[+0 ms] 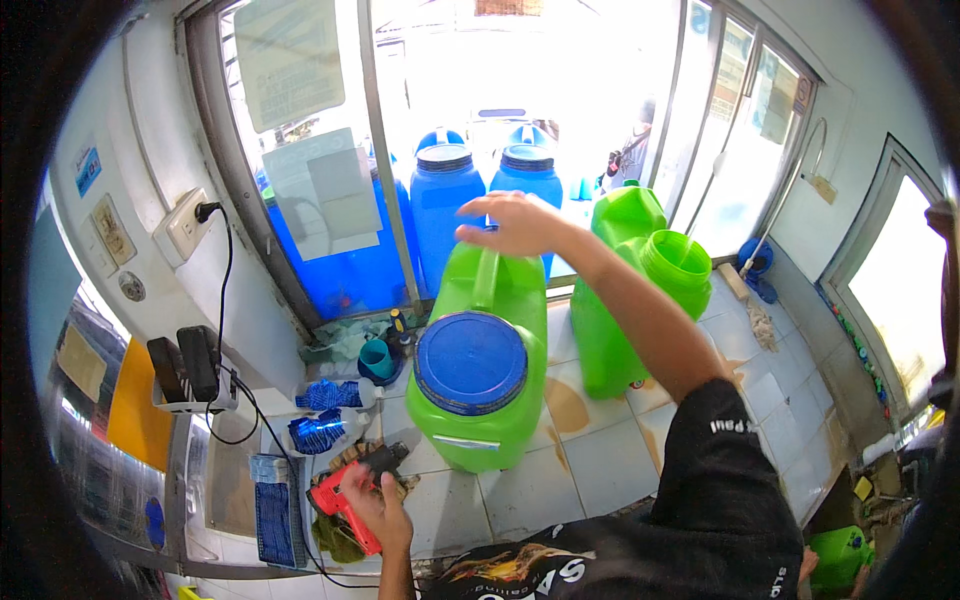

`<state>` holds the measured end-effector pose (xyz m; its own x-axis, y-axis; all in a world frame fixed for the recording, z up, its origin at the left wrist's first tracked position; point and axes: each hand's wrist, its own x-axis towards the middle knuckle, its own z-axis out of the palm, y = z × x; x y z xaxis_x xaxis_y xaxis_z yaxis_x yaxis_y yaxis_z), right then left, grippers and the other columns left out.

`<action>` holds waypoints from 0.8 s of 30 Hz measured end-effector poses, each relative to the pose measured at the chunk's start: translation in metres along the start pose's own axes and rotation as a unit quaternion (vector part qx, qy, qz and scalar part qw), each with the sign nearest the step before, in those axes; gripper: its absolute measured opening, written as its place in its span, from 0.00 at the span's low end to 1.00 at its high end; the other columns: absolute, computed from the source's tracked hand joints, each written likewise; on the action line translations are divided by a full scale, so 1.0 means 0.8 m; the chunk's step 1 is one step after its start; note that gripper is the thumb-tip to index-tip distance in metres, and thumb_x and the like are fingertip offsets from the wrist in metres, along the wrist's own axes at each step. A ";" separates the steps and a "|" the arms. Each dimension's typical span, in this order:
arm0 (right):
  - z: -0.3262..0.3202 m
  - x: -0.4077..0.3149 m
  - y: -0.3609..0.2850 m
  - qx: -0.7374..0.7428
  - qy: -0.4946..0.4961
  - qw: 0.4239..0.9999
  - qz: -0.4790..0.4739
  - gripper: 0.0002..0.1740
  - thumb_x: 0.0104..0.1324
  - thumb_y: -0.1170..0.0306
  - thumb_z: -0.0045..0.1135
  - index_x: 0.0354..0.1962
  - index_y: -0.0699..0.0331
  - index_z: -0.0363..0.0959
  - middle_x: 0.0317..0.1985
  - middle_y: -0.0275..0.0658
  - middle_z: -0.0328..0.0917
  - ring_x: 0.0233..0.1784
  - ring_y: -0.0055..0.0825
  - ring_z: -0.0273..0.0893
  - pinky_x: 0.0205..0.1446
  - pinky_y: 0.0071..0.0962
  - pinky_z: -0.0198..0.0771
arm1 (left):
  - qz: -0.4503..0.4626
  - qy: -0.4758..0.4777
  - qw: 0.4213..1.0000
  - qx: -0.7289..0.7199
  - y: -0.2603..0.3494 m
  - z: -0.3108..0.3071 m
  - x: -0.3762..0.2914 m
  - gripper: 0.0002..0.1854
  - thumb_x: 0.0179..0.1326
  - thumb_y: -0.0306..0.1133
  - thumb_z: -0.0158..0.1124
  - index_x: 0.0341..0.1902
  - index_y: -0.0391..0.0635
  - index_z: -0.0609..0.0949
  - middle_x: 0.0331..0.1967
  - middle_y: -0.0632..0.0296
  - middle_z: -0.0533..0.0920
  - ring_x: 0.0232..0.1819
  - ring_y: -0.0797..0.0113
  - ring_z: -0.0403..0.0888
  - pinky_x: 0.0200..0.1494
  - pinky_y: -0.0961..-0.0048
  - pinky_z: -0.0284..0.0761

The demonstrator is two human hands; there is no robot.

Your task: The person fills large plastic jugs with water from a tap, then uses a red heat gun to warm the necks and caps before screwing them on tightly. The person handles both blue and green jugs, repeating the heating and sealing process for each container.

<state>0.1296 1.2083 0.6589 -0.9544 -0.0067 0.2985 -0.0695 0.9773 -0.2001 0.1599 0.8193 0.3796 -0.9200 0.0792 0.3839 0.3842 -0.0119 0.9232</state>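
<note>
A green plastic water jug (480, 442) stands upright before me on the tiled counter, its wide round mouth covered by a blue screw lid (471, 361). Over the far end of its moulded handle is my right hand (517, 223), fingers spread and thumb apart. Whether it touches the jug there I cannot tell. My left hand (382, 510) is beside the grip of a red heat gun (341, 495), fingers apart and slightly blurred. The gun lies on its side with its dark nozzle pointing away to the right.
Another green jug (600, 352), uncapped, stands at right with a stream entering its mouth. Blue jugs (448, 202) stand beyond the window. Rolls of blue printed seals (319, 431), a blue basket (279, 510) and a black cord (225, 277) lie left. Someone handles a green container (840, 559) lower right.
</note>
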 end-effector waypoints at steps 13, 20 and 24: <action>0.071 -0.137 -0.137 0.048 0.113 0.989 -0.079 0.53 0.54 0.36 0.63 0.64 0.70 0.68 0.67 0.61 0.64 0.70 0.60 0.63 0.74 0.51 0.57 | 0.295 -0.209 0.932 0.011 0.183 0.136 0.122 0.17 0.73 0.33 0.51 0.49 0.33 0.85 0.52 0.46 0.84 0.63 0.45 0.77 0.68 0.54 0.68; 0.058 -0.114 -0.106 0.134 0.018 0.981 -0.138 0.48 0.50 0.44 0.71 0.63 0.65 0.72 0.68 0.49 0.68 0.68 0.48 0.69 0.73 0.44 0.61 | 0.243 -0.238 0.935 0.096 0.189 0.116 0.092 0.24 0.78 0.40 0.43 0.58 0.32 0.80 0.60 0.42 0.79 0.68 0.39 0.70 0.71 0.52 0.63; 0.088 -0.133 -0.141 0.160 0.134 0.975 0.079 0.51 0.54 0.46 0.66 0.67 0.71 0.64 0.70 0.56 0.64 0.70 0.52 0.66 0.74 0.45 0.60 | 0.229 -0.302 0.918 0.120 0.216 0.148 0.139 0.39 0.80 0.54 0.25 0.65 0.30 0.74 0.66 0.38 0.74 0.72 0.38 0.65 0.76 0.54 0.53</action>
<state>0.2187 1.0837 0.5841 -0.8534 0.2353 0.4651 -0.0564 0.8454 -0.5312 0.1335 0.9441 0.5792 -0.4751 0.6597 0.5823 0.7919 0.0321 0.6098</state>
